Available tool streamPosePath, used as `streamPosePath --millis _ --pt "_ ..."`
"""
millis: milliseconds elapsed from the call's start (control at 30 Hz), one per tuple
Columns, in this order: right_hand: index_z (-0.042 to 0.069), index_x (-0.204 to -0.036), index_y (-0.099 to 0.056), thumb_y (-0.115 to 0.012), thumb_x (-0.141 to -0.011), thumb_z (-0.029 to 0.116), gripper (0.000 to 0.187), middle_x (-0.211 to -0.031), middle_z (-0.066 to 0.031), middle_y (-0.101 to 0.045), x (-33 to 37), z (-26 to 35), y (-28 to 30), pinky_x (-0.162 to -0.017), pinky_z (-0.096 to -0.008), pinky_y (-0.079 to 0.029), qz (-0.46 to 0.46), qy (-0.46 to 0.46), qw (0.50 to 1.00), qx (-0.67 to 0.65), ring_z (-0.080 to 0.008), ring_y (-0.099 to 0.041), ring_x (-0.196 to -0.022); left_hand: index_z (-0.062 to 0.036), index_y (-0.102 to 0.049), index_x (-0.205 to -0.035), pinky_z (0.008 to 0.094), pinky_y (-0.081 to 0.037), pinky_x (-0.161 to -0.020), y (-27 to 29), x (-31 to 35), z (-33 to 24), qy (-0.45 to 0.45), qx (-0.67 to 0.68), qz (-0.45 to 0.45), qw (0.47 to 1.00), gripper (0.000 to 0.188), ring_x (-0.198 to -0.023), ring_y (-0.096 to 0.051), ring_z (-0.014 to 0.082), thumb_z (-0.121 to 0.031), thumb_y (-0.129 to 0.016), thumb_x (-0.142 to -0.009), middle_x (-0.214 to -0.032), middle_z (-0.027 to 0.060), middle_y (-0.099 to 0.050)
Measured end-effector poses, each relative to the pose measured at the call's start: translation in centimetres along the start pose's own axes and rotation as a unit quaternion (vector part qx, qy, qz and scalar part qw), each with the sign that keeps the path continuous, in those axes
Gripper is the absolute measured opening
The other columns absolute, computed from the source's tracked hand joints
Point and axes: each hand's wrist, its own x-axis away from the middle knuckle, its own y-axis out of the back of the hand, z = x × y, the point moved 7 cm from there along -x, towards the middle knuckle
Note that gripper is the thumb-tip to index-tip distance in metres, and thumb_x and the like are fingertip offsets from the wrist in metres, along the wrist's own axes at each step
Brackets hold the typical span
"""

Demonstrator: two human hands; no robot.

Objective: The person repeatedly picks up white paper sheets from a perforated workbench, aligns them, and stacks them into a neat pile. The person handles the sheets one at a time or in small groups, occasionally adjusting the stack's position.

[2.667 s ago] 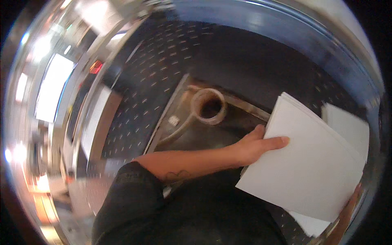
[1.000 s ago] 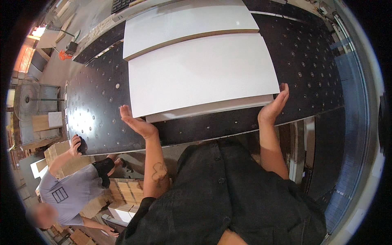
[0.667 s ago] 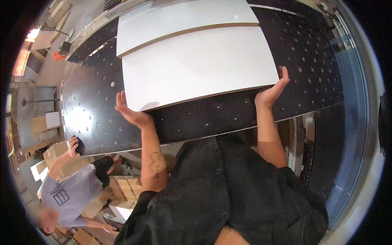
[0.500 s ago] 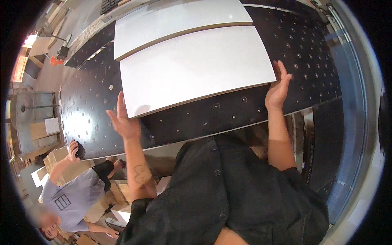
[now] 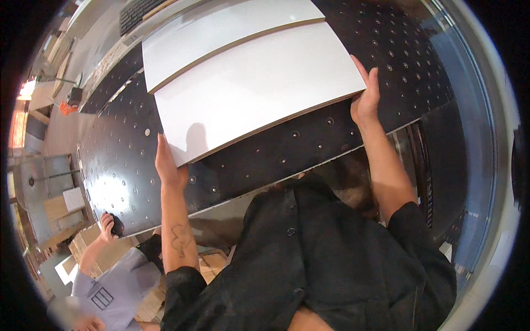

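A white rectangular board (image 5: 254, 83) with a brown edge lies across the black table in front of me. My left hand (image 5: 170, 160) presses on its near left corner, fingers together along the left edge. At the near right corner, my right hand (image 5: 365, 99) grips the board with the palm against the edge; part of its fingers is hidden by the board. Just beyond lies a second white board (image 5: 221, 38), close along the far side of the first. Neither of my hands touches that one.
The black table (image 5: 248, 174) is dotted with small round metal studs. At lower left a co-worker in a grey shirt (image 5: 121, 281) rests a hand on a black object (image 5: 115, 225) at the table's edge. A keyboard (image 5: 138, 16) lies at the far left, and a rail (image 5: 469, 83) runs along the right.
My left hand's fingers, spread before, have come together against the board's left edge. My right hand has closed in on the right corner. The near board looks slightly turned within the shifted view.
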Motion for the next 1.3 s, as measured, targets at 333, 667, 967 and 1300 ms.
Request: streamPosePath --millis 333,667,967,1300 --pt "0.000 -0.148 -0.056 -0.042 -0.108 0.059 0.073 -0.151 -0.0140 -0.057 0.8 1.2 3.4 -0.121 -0.0373 -0.032 -0.044 0.049 0.994 0.088 -0.0239 -0.051 -0.140 -0.0170 -0.036 -0.163 0.0608 -0.031 -0.117 -0.4 1.2 -1.4 -0.041 -0.098 -0.104 0.989 0.066 -0.147 -0.038 0.0326 -0.044 -0.055 -0.105 -0.167 0.0070 -0.036" --pt "0.003 -0.144 -0.057 -0.067 -0.103 0.031 0.050 -0.141 -0.0103 -0.065 18.8 14.8 26.8 -0.106 -0.0315 -0.048 -0.156 0.054 0.968 0.187 -0.0175 -0.063 -0.125 0.0027 -0.052 -0.148 0.0502 -0.043 -0.111 -15.2 4.8 -11.3 -0.512 -0.446 -0.027 0.734 0.053 -0.131 -0.057 0.0365 -0.034 -0.051 -0.110 -0.146 0.0235 -0.057" --pt "0.000 -0.144 -0.057 -0.067 -0.104 0.029 0.050 -0.133 -0.0117 -0.066 32.3 18.7 28.8 -0.110 -0.0337 -0.045 -0.325 0.002 0.890 0.319 -0.0208 -0.062 -0.123 -0.0057 -0.036 -0.157 0.0539 -0.036 -0.120 -55.4 -9.4 -15.1 -0.614 -0.679 0.081 0.393 0.077 -0.154 -0.033 0.0315 -0.042 -0.067 -0.097 -0.168 0.0131 -0.031" --pt "-0.002 -0.146 -0.054 -0.068 -0.103 0.025 0.052 -0.130 -0.0141 -0.066 47.7 6.4 18.8 -0.106 -0.0369 -0.049 -0.477 -0.166 0.830 0.238 -0.0224 -0.063 -0.121 -0.0108 -0.024 -0.165 0.0527 -0.029 -0.126 -72.4 -23.8 -22.9 -0.562 -0.729 -0.017 0.390 0.080 -0.161 -0.016 0.0253 -0.038 -0.063 -0.100 -0.176 0.0052 -0.012"
